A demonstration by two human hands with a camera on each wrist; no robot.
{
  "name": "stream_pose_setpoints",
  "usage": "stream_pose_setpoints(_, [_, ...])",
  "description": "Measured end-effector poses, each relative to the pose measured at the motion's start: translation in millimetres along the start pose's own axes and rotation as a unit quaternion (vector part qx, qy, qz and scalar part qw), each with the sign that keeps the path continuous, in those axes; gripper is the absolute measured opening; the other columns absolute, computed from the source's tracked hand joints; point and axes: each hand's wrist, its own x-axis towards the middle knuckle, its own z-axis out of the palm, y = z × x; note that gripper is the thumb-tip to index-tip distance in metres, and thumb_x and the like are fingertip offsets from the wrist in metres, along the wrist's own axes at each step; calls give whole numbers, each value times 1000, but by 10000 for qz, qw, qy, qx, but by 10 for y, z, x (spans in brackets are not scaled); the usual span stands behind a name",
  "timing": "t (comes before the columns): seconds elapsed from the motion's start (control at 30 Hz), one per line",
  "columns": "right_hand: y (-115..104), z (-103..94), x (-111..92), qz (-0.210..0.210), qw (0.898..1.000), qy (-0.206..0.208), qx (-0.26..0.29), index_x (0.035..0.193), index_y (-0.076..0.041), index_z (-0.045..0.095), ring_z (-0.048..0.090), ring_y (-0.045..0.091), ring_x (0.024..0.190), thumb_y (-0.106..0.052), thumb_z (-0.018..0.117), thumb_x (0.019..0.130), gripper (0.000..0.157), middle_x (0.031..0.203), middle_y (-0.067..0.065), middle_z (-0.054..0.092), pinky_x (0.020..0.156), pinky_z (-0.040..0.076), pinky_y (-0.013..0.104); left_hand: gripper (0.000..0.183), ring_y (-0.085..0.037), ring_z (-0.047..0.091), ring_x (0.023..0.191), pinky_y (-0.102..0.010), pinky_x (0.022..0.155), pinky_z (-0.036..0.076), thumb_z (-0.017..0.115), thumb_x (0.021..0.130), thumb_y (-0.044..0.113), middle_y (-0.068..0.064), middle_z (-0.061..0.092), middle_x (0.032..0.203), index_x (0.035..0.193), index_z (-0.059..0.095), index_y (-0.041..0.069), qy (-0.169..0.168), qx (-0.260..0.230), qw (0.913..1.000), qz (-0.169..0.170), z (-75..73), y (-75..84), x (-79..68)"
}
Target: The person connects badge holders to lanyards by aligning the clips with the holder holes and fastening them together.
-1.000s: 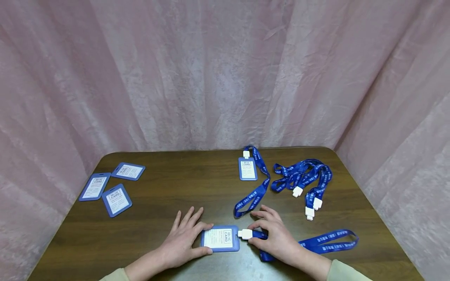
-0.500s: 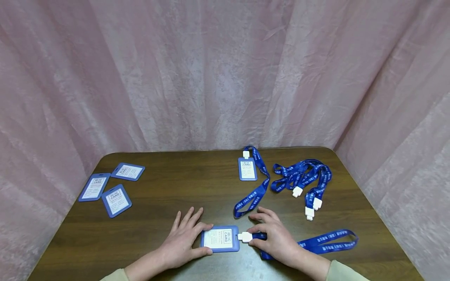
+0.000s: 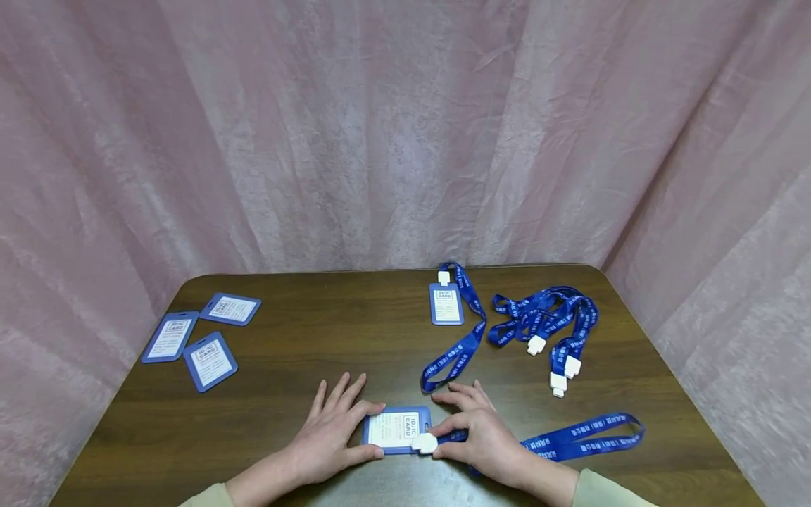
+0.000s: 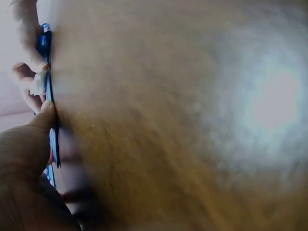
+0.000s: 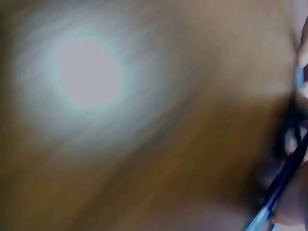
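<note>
A blue badge holder (image 3: 388,431) with a white ID card lies sideways on the table in the head view. My left hand (image 3: 329,433) holds its left end between thumb and index finger, the other fingers spread on the tabletop. In the left wrist view the thumb (image 4: 45,113) is against the holder's edge. My right hand (image 3: 478,436) pinches the white plastic clip (image 3: 424,443) of a blue lanyard (image 3: 583,438). That clip overlaps the holder's right end, hiding part of its slot. The lanyard's strap runs under the right hand and loops out to the right.
Three loose badge holders (image 3: 211,361) lie at the left of the wooden table (image 3: 304,317). Behind the right hand, another badge holder (image 3: 446,306) hangs together with its own lanyard (image 3: 465,345). Several lanyards (image 3: 557,313) with white clips are heaped at the right. A pink curtain (image 3: 380,141) stands behind.
My right hand has brought the clip leftward and slightly nearer, from beside the holder's slot to over its end. The left hand and badge holder stay in place.
</note>
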Motion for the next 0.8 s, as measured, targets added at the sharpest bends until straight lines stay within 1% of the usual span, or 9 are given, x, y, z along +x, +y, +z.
stream_pose_setpoints(0.07, [-53,59,16,-185,9997,-175,-22,99,-31,82,39,36,143,-36,90,78,23,143,-2,60,117,10,70,70,-42,9,154,-72,115,-2,57,88,76,-15,24,167,142,58,32,-28,-20,10000,18,16,10,15])
stream_pose_setpoints(0.17, [-99,88,34,-142,9994,-316,-30,99,-34,80,36,33,145,-37,88,80,21,144,-6,58,117,9,69,70,-42,8,154,-72,115,-3,56,88,77,-14,23,168,143,58,33,-39,-48,10000,18,30,16,29])
stream_pose_setpoints(0.27, [-92,48,32,159,9992,-323,155,99,-36,78,29,32,148,-32,88,80,22,147,-7,55,116,16,70,70,-42,9,154,-71,115,-3,57,88,76,-14,24,167,142,58,33,-3,-37,10000,4,25,13,26])
stream_pose_setpoints(0.4, [-40,-49,17,525,9979,-162,356,103,-35,78,24,31,150,-26,88,82,24,149,-4,54,111,27,71,70,-43,9,154,-71,115,-2,59,88,74,-14,24,167,143,59,32,10,-5,10000,5,15,5,13])
stream_pose_setpoints(0.5, [6,-114,3,627,9978,-7,227,103,-34,79,26,32,149,-23,87,83,25,147,-3,55,111,28,71,70,-43,9,154,-72,115,-2,61,87,74,-14,24,167,143,59,31,20,6,10000,3,15,0,3])
stream_pose_setpoints(0.63, [57,-160,-23,608,9980,168,-47,104,-33,79,31,33,147,-22,88,82,26,144,-3,58,109,31,71,69,-43,10,154,-72,115,-1,62,88,73,-15,25,167,142,59,31,70,5,10000,28,16,-12,-11])
stream_pose_setpoints(0.7, [72,-166,-33,554,9981,214,-154,105,-34,79,33,33,146,-24,88,82,27,144,-3,59,108,33,70,68,-43,10,154,-72,115,-1,62,88,72,-15,25,167,142,59,31,94,-2,9999,54,14,-18,-14])
stream_pose_setpoints(0.8, [83,-156,-36,402,9986,151,-308,106,-36,77,33,33,146,-29,89,81,28,145,-3,58,109,32,69,68,-43,10,154,-72,115,-1,62,88,72,-15,24,167,142,58,31,111,-14,9999,75,7,-25,-16])
